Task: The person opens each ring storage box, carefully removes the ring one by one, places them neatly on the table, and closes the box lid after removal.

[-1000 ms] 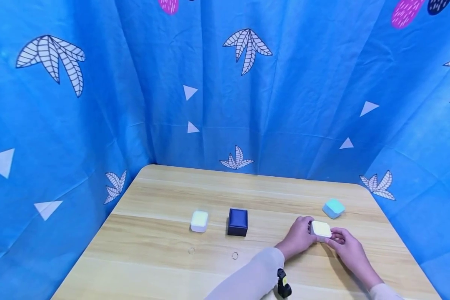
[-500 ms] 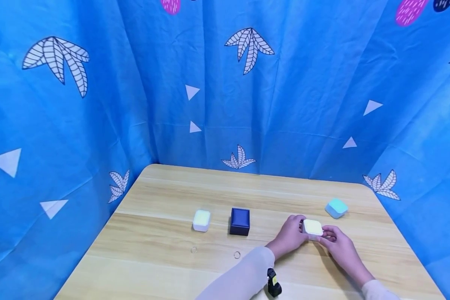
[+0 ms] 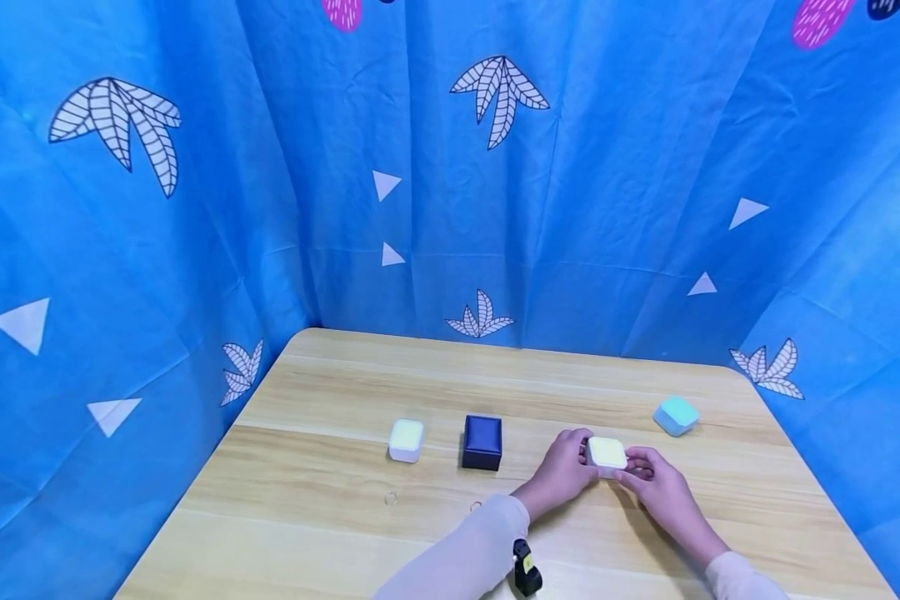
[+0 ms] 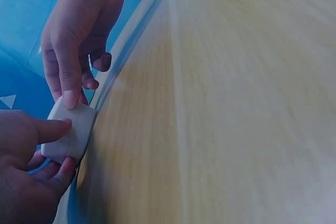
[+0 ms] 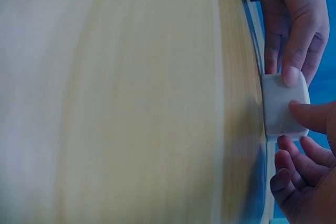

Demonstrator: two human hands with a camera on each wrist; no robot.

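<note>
Between my two hands is a small white ring box [image 3: 607, 454] with rounded corners, its lid shut. My left hand [image 3: 558, 473] grips its left side, and my right hand [image 3: 663, 493] pinches its right side. In the left wrist view both thumbs press on one face of the white ring box [image 4: 71, 132], with fingers curled behind it. The right wrist view shows the same grip on the box [image 5: 283, 103] from the other side.
Left of my hands stand a dark blue box [image 3: 482, 442] and another white box [image 3: 406, 440]. A teal box [image 3: 676, 415] lies at the back right. One ring [image 3: 391, 498] is on the wooden table [image 3: 285, 517]; a second ring [image 3: 476, 506] shows beside my left sleeve.
Both hands have moved left together with the white ring box, toward the dark blue box. My left sleeve now partly covers the nearer ring. The other boxes stay put.
</note>
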